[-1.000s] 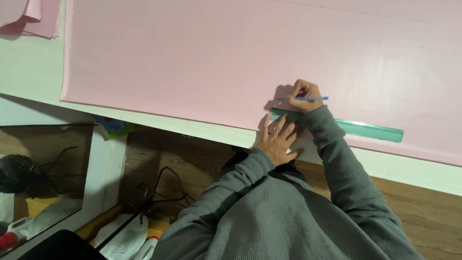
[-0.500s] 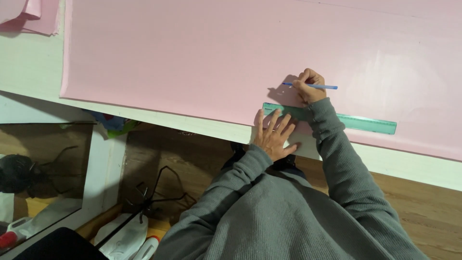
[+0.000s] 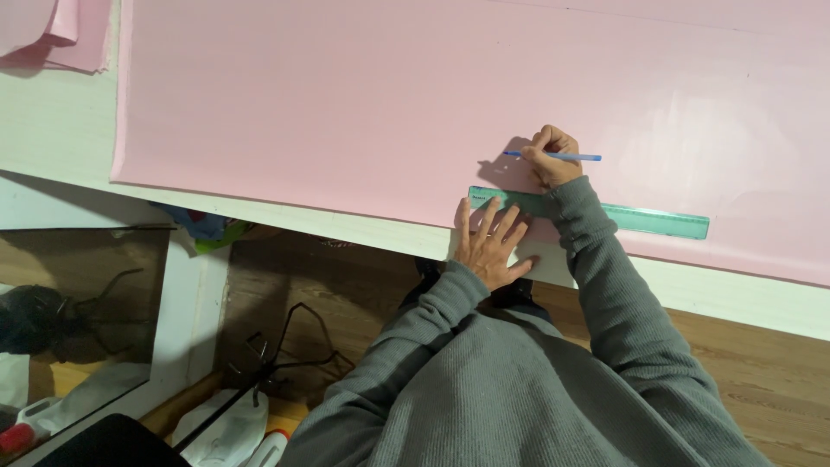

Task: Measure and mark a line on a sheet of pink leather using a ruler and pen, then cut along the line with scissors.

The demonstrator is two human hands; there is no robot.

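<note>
Pink sheet material (image 3: 346, 95), large and smooth, covers most of the white surface (image 3: 52, 130), its lower edge running parallel to and just inside the surface's near edge. A second, smaller pink piece (image 3: 52, 35) lies at the far left corner, apart from the main sheet. The right hand (image 3: 549, 156) is clenched on a blue pen (image 3: 558, 156), held nearly level, with the tip pointing left and meeting the sheet just above a translucent green ruler (image 3: 640, 216). The ruler lies flat along the sheet's lower edge, partly hidden by the right forearm. The left hand (image 3: 491, 242) has its grip released, fingers spread flat, fingertips pressing the ruler's left end and the palm resting on the bare white margin. Both arms wear grey ribbed sleeves (image 3: 605, 285). Below the surface the room shows a wood-plank floor (image 3: 761, 363), a black wire stand (image 3: 285, 355), white plastic bags (image 3: 220, 428) and a white panel (image 3: 194, 303) beside a dark, cluttered recess at left. Coloured items beneath the surface's edge are too obscured to identify.
</note>
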